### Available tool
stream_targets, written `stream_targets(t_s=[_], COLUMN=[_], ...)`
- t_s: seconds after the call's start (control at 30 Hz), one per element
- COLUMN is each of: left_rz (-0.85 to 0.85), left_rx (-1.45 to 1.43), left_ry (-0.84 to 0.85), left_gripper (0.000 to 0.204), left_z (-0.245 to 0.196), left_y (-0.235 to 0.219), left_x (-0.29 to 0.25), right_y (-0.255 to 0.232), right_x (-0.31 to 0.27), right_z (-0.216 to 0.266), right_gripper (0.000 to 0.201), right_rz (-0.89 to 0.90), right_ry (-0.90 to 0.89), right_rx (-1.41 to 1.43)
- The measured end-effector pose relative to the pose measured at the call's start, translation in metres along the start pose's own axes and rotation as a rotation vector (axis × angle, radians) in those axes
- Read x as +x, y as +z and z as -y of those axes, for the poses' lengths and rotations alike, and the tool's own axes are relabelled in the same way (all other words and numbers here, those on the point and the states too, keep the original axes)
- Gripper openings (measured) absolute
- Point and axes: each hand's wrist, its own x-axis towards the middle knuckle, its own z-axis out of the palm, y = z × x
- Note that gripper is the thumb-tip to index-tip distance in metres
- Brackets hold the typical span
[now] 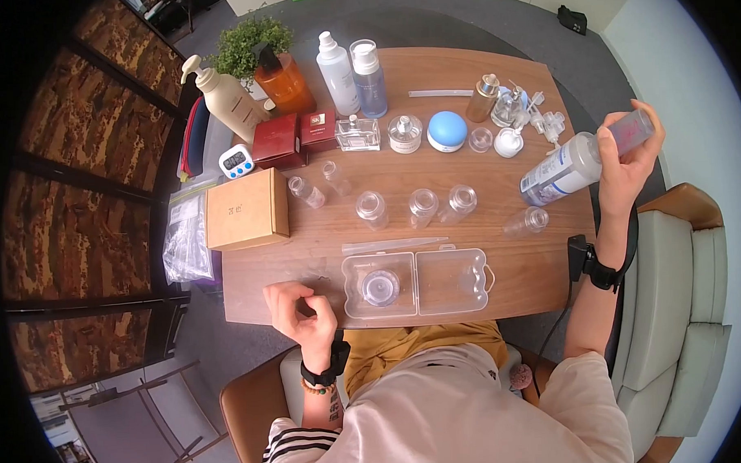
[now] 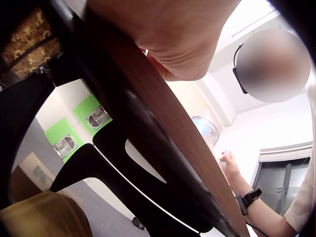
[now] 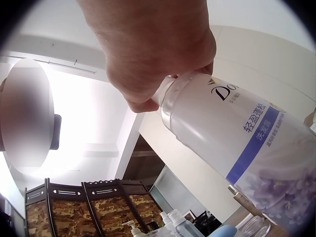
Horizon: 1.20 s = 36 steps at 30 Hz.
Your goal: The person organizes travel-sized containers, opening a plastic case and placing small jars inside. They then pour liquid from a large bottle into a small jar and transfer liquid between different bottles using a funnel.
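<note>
At the table's right side my right hand grips a white Dove shampoo bottle by its translucent upper end, thumb and fingers curled round it. In the right wrist view the bottle's purple band and flower print show, with the hand over its neck. My left hand lies at the table's front edge, fingers loosely curled and holding nothing. To its right is an open clear plastic case with a round clear jar in its left half. A small clear bottle lies below the shampoo.
Several small clear bottles stand mid-table. Behind them are a perfume bottle, a blue-lidded jar and pump parts. A cardboard box, red boxes, a timer and tall pump bottles fill the left.
</note>
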Motion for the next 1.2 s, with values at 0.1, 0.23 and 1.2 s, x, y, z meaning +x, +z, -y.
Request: stream_targets(t_s=[0.1,0.23,1.2], left_rz=[0.011,0.005,-0.058], left_rx=[-0.011,-0.019,0.055], left_ry=[0.0,-0.026,-0.072], left_gripper=[0.016,0.013,0.023], left_z=[-0.002,-0.003,-0.002], left_y=[-0.001,-0.001,0.003], left_x=[0.001,0.0,-0.001], right_y=[0.0,-0.001,-0.001], right_x=[0.0,0.0,0.0], right_z=[0.001,0.001,0.0], right_gripper=[0.059,0.059,0.06], right_rz=[0.0,-0.002,0.005], right_ry=[0.008,0.016,0.014], right_rx=[-0.003,-0.018,-0.017])
